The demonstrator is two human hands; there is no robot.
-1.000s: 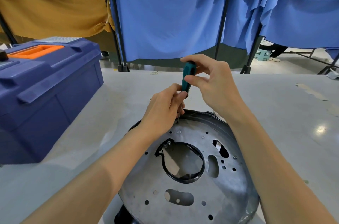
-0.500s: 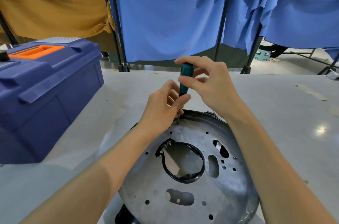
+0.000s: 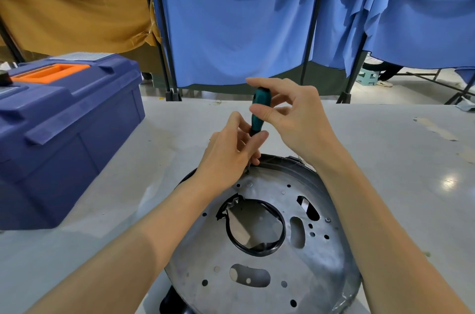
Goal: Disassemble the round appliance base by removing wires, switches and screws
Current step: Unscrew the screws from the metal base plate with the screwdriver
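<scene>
A round grey metal appliance base (image 3: 259,270) lies on the table in front of me, with a black-rimmed centre hole and several slots and screw holes. A teal-handled screwdriver (image 3: 257,114) stands nearly upright at the base's far rim, its tip hidden behind my fingers. My right hand (image 3: 290,118) pinches the handle's upper part between thumb and fingers. My left hand (image 3: 231,151) pinches the shaft low down, just above the plate. The screw under the tip is hidden.
A large blue toolbox (image 3: 59,131) with an orange handle sits at the left on the grey table (image 3: 398,159). Blue and ochre cloth screens on black stands (image 3: 311,31) hang behind the table's far edge. A black part (image 3: 172,301) pokes out under the base's near edge.
My right hand's fingers have shifted round the handle and spread a little. The screwdriver stays upright on the same spot. My left hand keeps its place at the shaft.
</scene>
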